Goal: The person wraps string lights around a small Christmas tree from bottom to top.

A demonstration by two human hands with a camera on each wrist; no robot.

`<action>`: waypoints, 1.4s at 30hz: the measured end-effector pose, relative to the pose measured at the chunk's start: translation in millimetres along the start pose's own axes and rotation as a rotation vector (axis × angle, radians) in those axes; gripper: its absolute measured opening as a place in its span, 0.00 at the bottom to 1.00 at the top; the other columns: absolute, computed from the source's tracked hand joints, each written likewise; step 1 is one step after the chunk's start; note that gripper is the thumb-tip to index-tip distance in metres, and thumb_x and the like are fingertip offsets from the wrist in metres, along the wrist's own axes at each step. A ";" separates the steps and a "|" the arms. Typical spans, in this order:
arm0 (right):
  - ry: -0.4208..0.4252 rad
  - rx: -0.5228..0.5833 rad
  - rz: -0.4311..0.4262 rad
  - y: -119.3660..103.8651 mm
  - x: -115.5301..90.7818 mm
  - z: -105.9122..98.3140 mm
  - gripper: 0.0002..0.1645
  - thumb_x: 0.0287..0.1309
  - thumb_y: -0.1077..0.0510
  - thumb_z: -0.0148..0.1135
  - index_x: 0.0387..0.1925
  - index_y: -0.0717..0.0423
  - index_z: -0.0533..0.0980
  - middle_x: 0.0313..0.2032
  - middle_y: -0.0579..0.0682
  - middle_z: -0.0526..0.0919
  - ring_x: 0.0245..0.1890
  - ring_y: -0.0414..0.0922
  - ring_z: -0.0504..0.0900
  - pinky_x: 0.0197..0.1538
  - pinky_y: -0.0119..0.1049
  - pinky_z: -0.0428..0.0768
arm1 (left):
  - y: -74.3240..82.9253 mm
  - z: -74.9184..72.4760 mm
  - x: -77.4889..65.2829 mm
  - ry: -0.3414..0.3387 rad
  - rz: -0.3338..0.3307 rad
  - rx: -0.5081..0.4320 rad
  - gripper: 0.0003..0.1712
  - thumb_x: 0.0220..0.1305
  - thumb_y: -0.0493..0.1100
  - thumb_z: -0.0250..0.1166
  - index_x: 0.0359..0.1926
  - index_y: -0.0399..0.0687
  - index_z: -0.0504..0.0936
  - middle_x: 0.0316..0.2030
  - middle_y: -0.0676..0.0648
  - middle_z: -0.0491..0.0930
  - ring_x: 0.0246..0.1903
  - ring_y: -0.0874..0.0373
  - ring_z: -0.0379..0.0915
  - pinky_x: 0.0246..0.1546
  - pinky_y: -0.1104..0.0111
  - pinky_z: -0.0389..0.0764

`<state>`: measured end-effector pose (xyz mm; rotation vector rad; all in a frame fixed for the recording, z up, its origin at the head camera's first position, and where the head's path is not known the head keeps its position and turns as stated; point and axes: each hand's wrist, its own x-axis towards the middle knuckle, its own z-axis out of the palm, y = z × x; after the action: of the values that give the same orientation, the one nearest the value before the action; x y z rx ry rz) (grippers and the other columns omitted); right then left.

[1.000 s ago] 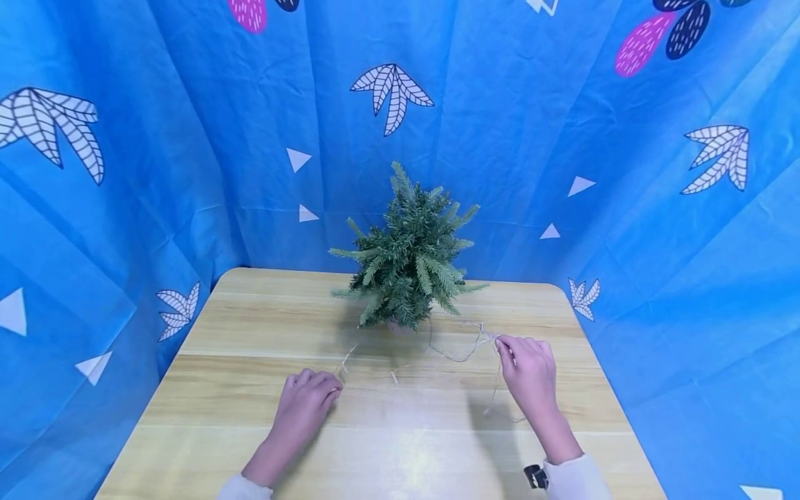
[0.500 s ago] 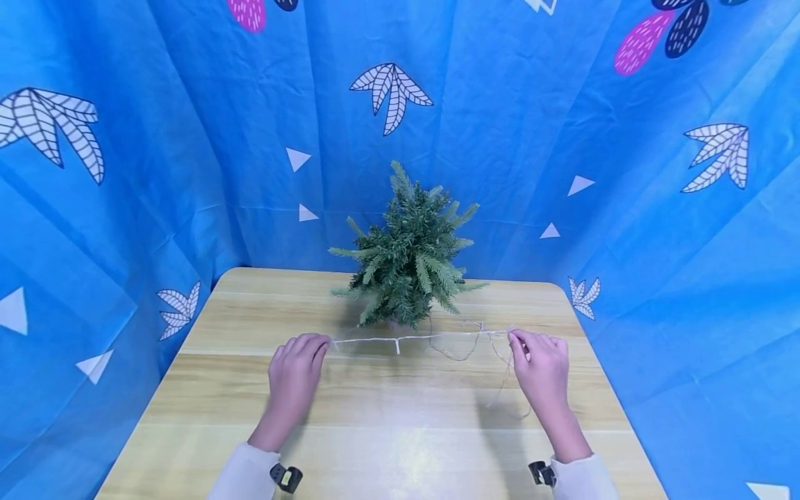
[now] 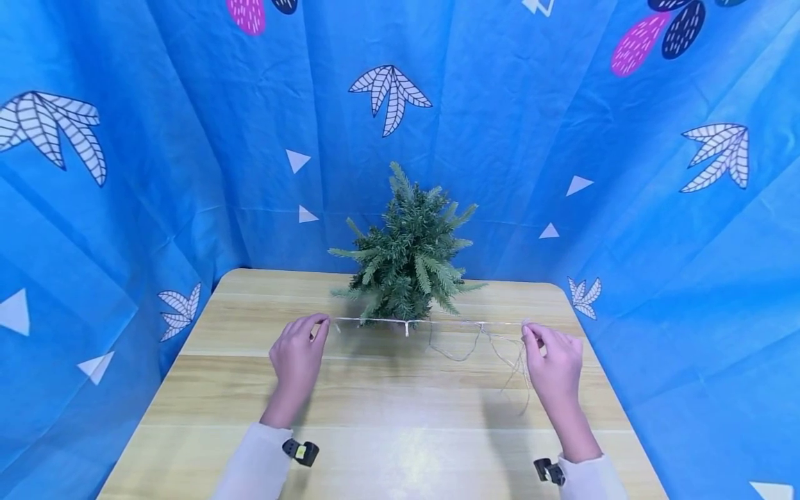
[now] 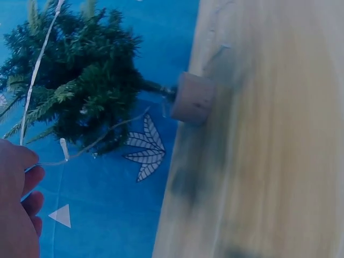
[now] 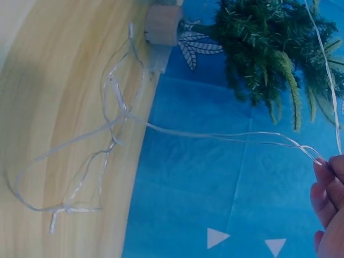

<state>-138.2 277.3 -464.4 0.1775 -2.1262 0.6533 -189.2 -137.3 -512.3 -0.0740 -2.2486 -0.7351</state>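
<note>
A small artificial Christmas tree [image 3: 407, 260] stands toward the back of the table on a round wooden base [image 4: 192, 99]. Between my two hands a thin clear-wired string of lights [image 3: 407, 329] runs nearly straight across, in front of the tree's lower part. My left hand [image 3: 298, 355] pinches one end of this stretch between thumb and fingertips. At the other end my right hand [image 3: 555, 364] pinches it, with further strands hanging below the fingers. In the right wrist view, looped wire with small bulbs [image 5: 65, 207] lies on the table and leads up to that hand.
The light wooden table [image 3: 400, 417] has rounded back corners. Blue patterned cloth [image 3: 500, 139] hangs behind it and on both sides. Each wrist carries a black strap device [image 3: 301, 452].
My left hand has moved up toward the tree and slightly left, while my right hand has shifted right. The wire between them has risen and drawn straight.
</note>
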 end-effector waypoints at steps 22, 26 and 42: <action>0.069 0.100 0.375 2.5 17.9 -16.3 0.10 0.68 0.59 0.64 0.38 0.63 0.85 0.29 0.58 0.87 0.31 0.22 0.70 0.49 0.30 0.59 | 29.0 33.5 11.0 -0.157 -0.464 -0.477 0.11 0.63 0.44 0.72 0.45 0.47 0.89 0.32 0.47 0.80 0.31 0.56 0.71 0.28 0.69 0.72; 0.072 0.099 0.410 1.9 17.7 -15.5 0.11 0.67 0.57 0.64 0.38 0.62 0.85 0.29 0.57 0.87 0.31 0.23 0.70 0.49 0.31 0.59 | 30.2 43.2 11.5 -0.153 -0.524 -0.613 0.10 0.63 0.43 0.72 0.44 0.46 0.89 0.32 0.47 0.80 0.32 0.56 0.70 0.24 0.73 0.73; 0.108 0.116 0.428 5.4 22.0 -22.0 0.12 0.67 0.55 0.65 0.37 0.62 0.85 0.26 0.18 0.77 0.30 0.24 0.71 0.49 0.30 0.58 | 80.3 22.1 -3.1 -0.141 -0.465 -0.711 0.10 0.61 0.44 0.74 0.43 0.48 0.89 0.30 0.50 0.77 0.31 0.58 0.71 0.27 0.74 0.74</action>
<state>-137.7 295.6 -438.7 -0.2530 -2.0360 1.0111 -179.8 -58.3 -487.6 0.0621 -2.0387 -1.8023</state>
